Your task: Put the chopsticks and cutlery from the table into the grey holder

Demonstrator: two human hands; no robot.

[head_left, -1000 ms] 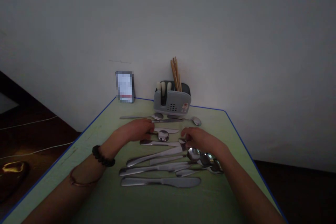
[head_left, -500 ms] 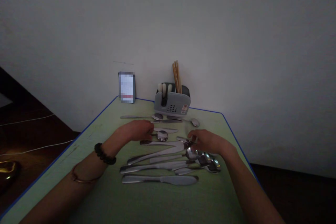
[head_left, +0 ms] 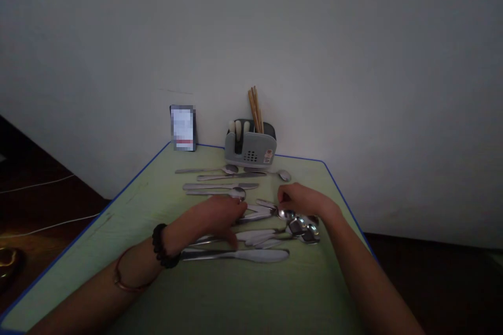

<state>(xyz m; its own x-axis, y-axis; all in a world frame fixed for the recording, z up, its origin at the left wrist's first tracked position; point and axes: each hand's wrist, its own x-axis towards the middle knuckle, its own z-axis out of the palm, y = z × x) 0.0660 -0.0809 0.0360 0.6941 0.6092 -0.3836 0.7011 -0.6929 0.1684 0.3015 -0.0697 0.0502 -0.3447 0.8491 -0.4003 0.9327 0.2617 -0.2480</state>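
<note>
Steel cutlery lies in rows on a green table [head_left: 236,298]. My left hand [head_left: 218,217] rests over the handles of several knives in the middle, fingers curled over them and thumb pointing down. A long knife [head_left: 251,255] lies just in front of it. My right hand [head_left: 304,201] is curled, its fingertips pinching a spoon [head_left: 286,214] at the top of a cluster of spoon bowls [head_left: 304,229]. Behind my hands lie another knife [head_left: 220,186] and two spoons [head_left: 226,169] [head_left: 282,174].
A grey cutlery holder [head_left: 250,149] with wooden chopsticks [head_left: 255,110] stands against the white wall. A small blurred card [head_left: 183,128] leans at the table's back left corner. The blue table edge [head_left: 341,196] runs close on the right; dark floor with white cables lies to the left.
My left hand has moved nearer and to the right, from the small spoon onto the middle knife handles. My right hand stayed at the spoons. The view shifted slightly.
</note>
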